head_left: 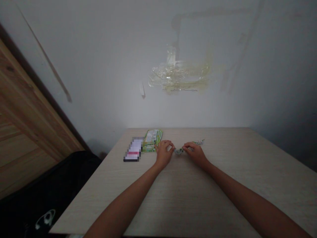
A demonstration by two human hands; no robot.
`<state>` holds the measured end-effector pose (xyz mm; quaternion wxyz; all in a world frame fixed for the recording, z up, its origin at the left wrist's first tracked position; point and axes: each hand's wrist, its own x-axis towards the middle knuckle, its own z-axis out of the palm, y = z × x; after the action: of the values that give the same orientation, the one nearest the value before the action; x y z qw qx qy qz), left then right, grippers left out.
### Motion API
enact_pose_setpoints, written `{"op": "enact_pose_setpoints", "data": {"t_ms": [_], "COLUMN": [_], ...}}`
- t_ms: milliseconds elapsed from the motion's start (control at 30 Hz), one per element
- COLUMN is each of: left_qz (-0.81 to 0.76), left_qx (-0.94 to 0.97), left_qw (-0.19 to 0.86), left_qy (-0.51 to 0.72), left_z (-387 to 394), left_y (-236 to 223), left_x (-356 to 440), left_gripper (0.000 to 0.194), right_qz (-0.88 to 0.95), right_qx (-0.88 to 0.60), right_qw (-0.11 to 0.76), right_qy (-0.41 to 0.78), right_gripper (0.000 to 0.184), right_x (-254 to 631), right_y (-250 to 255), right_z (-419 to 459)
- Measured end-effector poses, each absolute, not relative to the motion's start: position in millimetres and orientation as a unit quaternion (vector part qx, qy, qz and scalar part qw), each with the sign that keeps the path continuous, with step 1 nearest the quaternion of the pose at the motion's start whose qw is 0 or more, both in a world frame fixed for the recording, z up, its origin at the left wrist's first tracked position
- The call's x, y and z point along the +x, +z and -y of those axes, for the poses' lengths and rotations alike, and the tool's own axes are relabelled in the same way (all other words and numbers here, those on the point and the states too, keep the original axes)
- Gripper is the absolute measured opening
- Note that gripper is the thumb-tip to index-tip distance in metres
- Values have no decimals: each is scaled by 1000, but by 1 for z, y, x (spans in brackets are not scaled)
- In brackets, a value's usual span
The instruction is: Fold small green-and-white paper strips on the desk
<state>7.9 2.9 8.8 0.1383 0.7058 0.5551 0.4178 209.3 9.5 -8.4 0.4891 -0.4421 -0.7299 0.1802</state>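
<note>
A thin, crumpled green-and-white printed strip (178, 151) runs between my two hands, just above or on the table; I cannot tell which. My left hand (163, 152) pinches its left end between thumb and fingers. On the other side, my right hand (196, 154) is closed in a pinch on the strip. Behind the right fingers a similar green-and-white piece (200, 142) sticks out; whether it belongs to the same strip is hidden. Partly behind my left hand lies a fanned stack of flat green-and-white printed packets or cards (154, 135).
A phone (133, 150) with a lit, blurred screen lies left of the stack. The pale wooden table (188, 198) meets a wall (111, 66) with peeling clear tape (178, 76). At the left are a black bag-like item (56, 178) and wooden boards (27, 99).
</note>
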Motion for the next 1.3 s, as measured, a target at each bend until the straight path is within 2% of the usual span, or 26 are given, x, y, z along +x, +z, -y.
{"op": "enact_pose_setpoints", "data": {"t_ms": [433, 1033, 1300], "left_qz": [-592, -605, -601], "left_qx": [694, 666, 721], "left_qw": [94, 109, 72], "left_qy": [398, 422, 339], "left_z": [-3, -4, -8], "left_y": [10, 11, 8], "left_x": [8, 8, 1], "left_gripper": [9, 9, 5], "right_qz": [703, 708, 708], "right_qx": [-489, -522, -526], "right_qw": [491, 459, 447], "right_qy": [160, 126, 148], "right_gripper": [19, 19, 14], "right_x": [209, 207, 211], "right_y": [-8, -14, -8], "right_z": [-9, -12, -9]}}
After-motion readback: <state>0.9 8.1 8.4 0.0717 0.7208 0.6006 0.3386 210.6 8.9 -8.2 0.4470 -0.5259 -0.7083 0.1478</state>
